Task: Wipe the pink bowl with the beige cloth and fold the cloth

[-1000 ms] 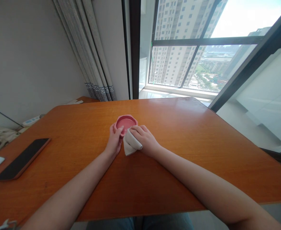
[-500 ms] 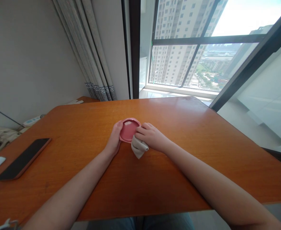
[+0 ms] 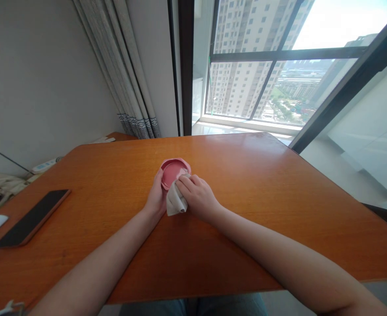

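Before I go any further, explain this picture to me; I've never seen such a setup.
No machine is here: these are a person's own bare hands, seen by a camera worn on the head, looking forward and down. The left hand holds a shallow pink dish; the right hand holds a pale cloth against its near right part. Below is a wooden table. A long, dark, flat panel lies on it at the left. Beyond is a window.
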Demonstrator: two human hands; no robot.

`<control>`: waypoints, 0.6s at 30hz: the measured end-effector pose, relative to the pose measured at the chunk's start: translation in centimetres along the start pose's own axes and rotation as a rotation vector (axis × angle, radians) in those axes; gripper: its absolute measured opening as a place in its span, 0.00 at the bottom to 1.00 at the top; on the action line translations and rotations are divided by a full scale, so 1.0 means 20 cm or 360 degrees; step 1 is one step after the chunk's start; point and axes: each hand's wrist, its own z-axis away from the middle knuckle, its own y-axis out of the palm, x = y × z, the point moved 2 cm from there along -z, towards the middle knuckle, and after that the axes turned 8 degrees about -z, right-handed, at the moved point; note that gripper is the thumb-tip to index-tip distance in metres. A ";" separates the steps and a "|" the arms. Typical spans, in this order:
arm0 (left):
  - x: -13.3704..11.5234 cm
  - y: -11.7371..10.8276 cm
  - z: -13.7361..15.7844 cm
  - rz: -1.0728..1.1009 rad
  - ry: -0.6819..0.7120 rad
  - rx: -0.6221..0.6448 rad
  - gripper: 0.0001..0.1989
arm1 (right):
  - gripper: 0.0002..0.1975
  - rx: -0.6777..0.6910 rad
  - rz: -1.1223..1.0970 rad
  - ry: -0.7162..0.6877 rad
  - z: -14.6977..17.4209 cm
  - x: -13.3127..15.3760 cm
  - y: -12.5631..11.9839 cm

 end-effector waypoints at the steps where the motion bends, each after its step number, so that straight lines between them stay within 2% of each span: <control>1: 0.00 0.01 0.00 0.0058 -0.0045 0.0019 0.25 | 0.08 0.0003 0.0013 0.0012 0.00 -0.01 0.00; 5: 0.01 -0.01 0.00 0.0111 -0.0033 -0.0005 0.18 | 0.07 0.0068 0.0025 -0.0044 0.00 -0.10 -0.05; 8: 0.01 -0.04 -0.02 0.0011 -0.0028 -0.0038 0.21 | 0.07 0.0206 0.0030 -0.0244 -0.01 -0.18 -0.10; 11: 0.01 -0.08 -0.04 -0.0299 0.0101 -0.0194 0.25 | 0.07 0.0269 0.0070 -0.0341 0.00 -0.23 -0.12; 14: 0.02 -0.12 -0.07 -0.0578 0.0291 -0.0259 0.19 | 0.08 0.0265 0.0058 -0.0339 0.00 -0.22 -0.10; 18: 0.06 -0.14 -0.08 -0.0435 0.0330 -0.0381 0.18 | 0.08 0.0232 -0.0002 -0.0219 0.00 -0.14 -0.06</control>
